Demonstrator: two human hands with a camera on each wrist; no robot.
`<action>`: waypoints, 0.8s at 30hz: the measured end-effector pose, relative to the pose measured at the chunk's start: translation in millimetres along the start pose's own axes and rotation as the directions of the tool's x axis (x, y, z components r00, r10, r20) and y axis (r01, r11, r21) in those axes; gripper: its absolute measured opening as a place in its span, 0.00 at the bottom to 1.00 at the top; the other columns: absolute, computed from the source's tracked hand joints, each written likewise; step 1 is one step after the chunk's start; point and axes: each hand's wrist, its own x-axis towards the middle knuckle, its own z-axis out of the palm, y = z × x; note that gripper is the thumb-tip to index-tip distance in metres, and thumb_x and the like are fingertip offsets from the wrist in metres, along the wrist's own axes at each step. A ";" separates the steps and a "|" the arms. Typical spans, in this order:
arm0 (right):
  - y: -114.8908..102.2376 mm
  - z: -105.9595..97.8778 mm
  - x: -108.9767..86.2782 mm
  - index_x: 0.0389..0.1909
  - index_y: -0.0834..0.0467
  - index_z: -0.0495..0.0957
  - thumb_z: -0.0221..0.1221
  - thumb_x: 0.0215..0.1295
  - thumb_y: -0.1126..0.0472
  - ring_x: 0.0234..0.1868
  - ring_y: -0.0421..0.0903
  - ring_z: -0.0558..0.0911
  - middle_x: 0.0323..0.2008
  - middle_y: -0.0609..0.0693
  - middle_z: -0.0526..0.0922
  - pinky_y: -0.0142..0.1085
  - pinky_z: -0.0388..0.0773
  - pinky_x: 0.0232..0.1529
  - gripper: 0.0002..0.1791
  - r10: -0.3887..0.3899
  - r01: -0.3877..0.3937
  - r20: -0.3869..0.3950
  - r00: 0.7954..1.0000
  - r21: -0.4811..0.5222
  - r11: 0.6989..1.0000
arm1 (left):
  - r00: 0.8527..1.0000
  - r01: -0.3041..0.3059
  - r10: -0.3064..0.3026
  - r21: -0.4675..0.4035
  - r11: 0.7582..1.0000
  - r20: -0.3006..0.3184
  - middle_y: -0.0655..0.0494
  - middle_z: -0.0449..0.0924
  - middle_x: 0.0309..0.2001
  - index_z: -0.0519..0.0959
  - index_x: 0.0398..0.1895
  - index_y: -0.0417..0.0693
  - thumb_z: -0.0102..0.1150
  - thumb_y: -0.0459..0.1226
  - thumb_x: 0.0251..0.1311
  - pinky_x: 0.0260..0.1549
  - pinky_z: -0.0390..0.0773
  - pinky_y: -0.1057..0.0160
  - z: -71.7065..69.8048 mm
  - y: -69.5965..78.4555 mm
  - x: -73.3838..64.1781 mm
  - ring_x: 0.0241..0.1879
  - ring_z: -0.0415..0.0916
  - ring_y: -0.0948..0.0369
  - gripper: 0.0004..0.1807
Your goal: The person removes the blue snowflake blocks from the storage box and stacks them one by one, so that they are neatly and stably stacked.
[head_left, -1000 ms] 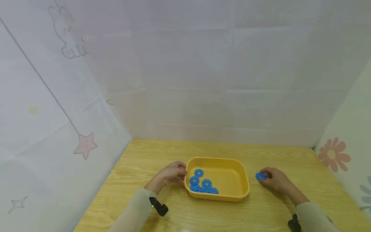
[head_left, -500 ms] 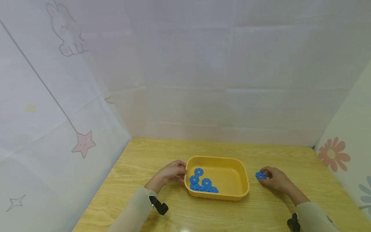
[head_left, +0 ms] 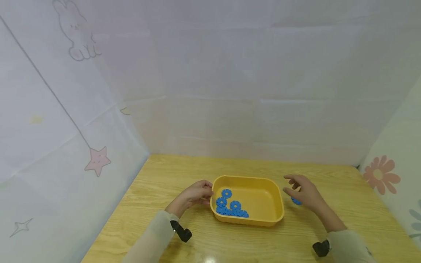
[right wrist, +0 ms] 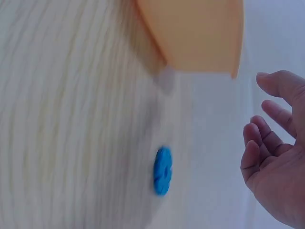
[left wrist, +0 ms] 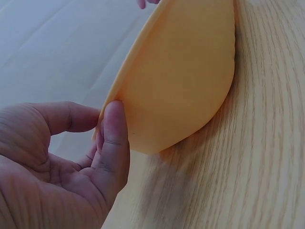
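Note:
A yellow plastic tray (head_left: 260, 201) stands on the wooden table, with several blue snowflake-shaped plastic discs (head_left: 235, 205) gathered at its left and front side. My left hand (head_left: 196, 193) pinches the tray's left rim; in the left wrist view the thumb and fingers of that hand (left wrist: 90, 148) grip the yellow wall (left wrist: 176, 71). To the right of the tray my right hand (head_left: 304, 191) is raised with fingers apart, holding nothing. Partly covered by it in the head view, one blue disc (head_left: 296, 201) lies on the table; the right wrist view shows this disc (right wrist: 163, 171) whole.
The wooden table (head_left: 158, 237) extends around the tray. Pale printed cloth (head_left: 210, 91) hangs behind and on both sides of it. A black strap with a small camera (head_left: 181, 231) sits on the left wrist, and a similar black device (head_left: 321, 248) on the right.
My right hand has let go of the blue disc, leaving it on the table, and has lifted slightly toward the tray. The left hand stays on the rim.

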 end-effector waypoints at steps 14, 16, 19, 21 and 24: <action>-53.5 37.7 29.6 0.64 0.59 0.75 0.68 0.66 0.58 0.39 0.44 0.76 0.45 0.51 0.77 0.34 0.78 0.36 0.27 -0.115 0.102 0.086 0.990 0.139 0.985 | 1.000 -0.002 0.002 -0.007 1.000 0.005 0.49 0.74 0.38 0.67 0.58 0.33 0.58 0.29 0.65 0.30 0.84 0.63 0.6 3.2 -1.8 0.32 0.74 0.58 0.21; -55.0 44.3 33.3 0.65 0.58 0.75 0.68 0.66 0.57 0.39 0.43 0.77 0.45 0.50 0.77 0.33 0.78 0.36 0.27 -0.114 0.095 0.117 0.987 0.154 0.983 | 1.000 -0.003 0.003 -0.005 1.000 0.008 0.50 0.74 0.38 0.66 0.58 0.33 0.58 0.29 0.65 0.29 0.84 0.63 0.9 3.8 -2.4 0.32 0.74 0.58 0.21; -57.6 52.5 38.6 0.65 0.57 0.75 0.67 0.67 0.57 0.40 0.43 0.77 0.46 0.50 0.77 0.33 0.78 0.36 0.27 -0.120 0.092 0.156 0.981 0.177 0.980 | 1.000 -0.002 0.002 0.003 1.000 0.007 0.50 0.74 0.37 0.66 0.58 0.33 0.58 0.29 0.65 0.29 0.84 0.63 1.8 4.1 -3.4 0.32 0.74 0.58 0.21; -57.9 57.3 41.9 0.65 0.57 0.75 0.67 0.67 0.57 0.40 0.43 0.78 0.46 0.50 0.77 0.33 0.78 0.37 0.27 -0.129 0.095 0.177 0.976 0.191 0.977 | 1.000 0.002 -0.002 0.005 1.000 0.005 0.50 0.74 0.37 0.66 0.58 0.33 0.58 0.29 0.65 0.29 0.84 0.64 2.0 3.7 -3.4 0.32 0.74 0.58 0.21; -59.1 63.2 46.1 0.66 0.59 0.74 0.65 0.68 0.57 0.40 0.44 0.78 0.47 0.53 0.77 0.34 0.78 0.38 0.27 -0.153 0.104 0.215 0.965 0.222 0.969 | 1.000 0.005 -0.005 0.007 1.000 0.004 0.50 0.73 0.37 0.67 0.58 0.33 0.58 0.29 0.65 0.29 0.84 0.64 1.4 2.7 -2.5 0.33 0.74 0.58 0.20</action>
